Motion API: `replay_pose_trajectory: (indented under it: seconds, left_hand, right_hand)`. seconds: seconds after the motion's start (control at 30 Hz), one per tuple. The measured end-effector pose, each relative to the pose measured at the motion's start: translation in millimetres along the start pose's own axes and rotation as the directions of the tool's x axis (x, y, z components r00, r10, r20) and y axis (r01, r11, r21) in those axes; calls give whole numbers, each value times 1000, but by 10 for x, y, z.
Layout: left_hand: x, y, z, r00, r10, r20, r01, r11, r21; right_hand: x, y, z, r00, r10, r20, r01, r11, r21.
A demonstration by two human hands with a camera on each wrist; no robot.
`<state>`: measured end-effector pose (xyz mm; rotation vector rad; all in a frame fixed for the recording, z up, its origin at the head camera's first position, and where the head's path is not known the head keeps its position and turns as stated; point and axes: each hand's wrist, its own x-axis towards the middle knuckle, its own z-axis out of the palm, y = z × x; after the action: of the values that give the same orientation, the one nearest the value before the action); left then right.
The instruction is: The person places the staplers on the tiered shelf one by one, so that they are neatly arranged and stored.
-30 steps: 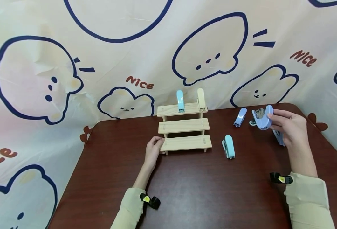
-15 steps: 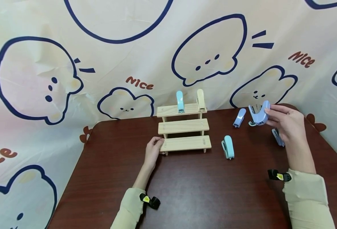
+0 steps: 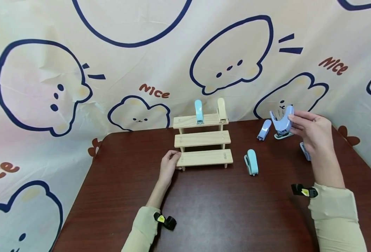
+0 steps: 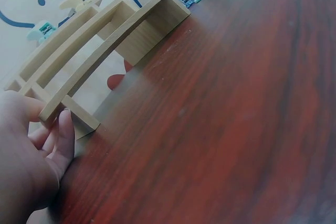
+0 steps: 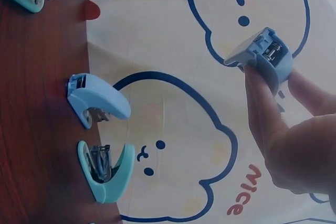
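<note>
- Partway along, as I judge it: a blue stapler [image 3: 198,112] and a cream stapler [image 3: 221,110] rest on the top step of the wooden rack [image 3: 202,139]
- Left to deal with, it seems: the raised lavender stapler [image 3: 285,122] and four on the table [image 3: 223,210], namely a mint stapler [image 3: 252,162] near the rack, a periwinkle stapler [image 3: 264,130], a second mint stapler [image 5: 113,182] beside it, and a slate-blue stapler [image 3: 305,151] partly hidden by the right hand
- The right hand [image 3: 317,134] pinches the lavender stapler between thumb and fingers, off the table
- The left hand [image 3: 169,163] grips the left end of the lowest step
- The rack is pale, straight-grained wood, flat planks in three tiers; the staplers are smooth and rounded, with metal inside
- The tabletop is dark, reddish and streaked; the backdrop [image 3: 119,70] looks creased
</note>
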<state>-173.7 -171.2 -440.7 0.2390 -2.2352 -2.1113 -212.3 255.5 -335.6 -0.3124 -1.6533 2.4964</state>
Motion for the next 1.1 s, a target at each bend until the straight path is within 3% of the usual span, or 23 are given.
replay_pose_trajectory:
  seconds: [0.33,0.73,1.1]
  left_hand:
    - [220,-359,-29,1000,-12,-6,12,1000,-7]
    - [212,-393,0,999,19,-34,-19,1000,-17]
    - [216,-392,3,999,14,-41,-15,1000,-21]
  right_hand:
    - [-11,-3,201,998,-36,41,37,999,-14]
    - [-20,47,453,990,-100,97,108,991,-85]
    - [-31,59,680,989,-84,126,99,988,-117]
